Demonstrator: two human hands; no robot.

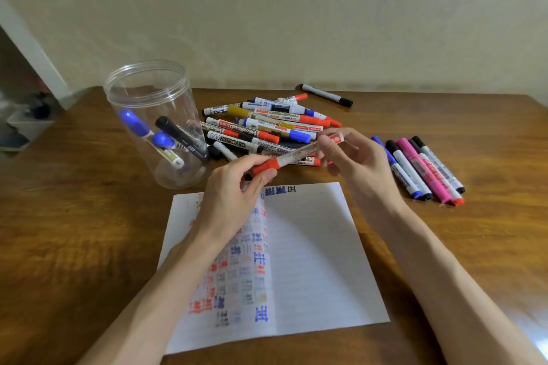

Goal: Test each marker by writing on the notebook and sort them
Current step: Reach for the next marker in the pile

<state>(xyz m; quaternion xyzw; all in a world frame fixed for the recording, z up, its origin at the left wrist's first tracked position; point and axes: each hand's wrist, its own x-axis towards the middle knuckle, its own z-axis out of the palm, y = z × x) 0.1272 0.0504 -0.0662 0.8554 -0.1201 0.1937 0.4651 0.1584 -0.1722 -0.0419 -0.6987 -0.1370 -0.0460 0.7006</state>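
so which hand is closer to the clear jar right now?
Left. The left hand pinches the capped end of the red marker just right of the jar base. The right hand holds the marker's other end, farther right.

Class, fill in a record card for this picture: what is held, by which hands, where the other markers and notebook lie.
Held: red marker
Left hand: pinches its red cap end
Right hand: grips the other end
Notebook: open, coloured test marks on left page
Jar: clear, on the left, blue and black markers inside
Pile: mixed markers behind the notebook
Row: markers side by side, on the right
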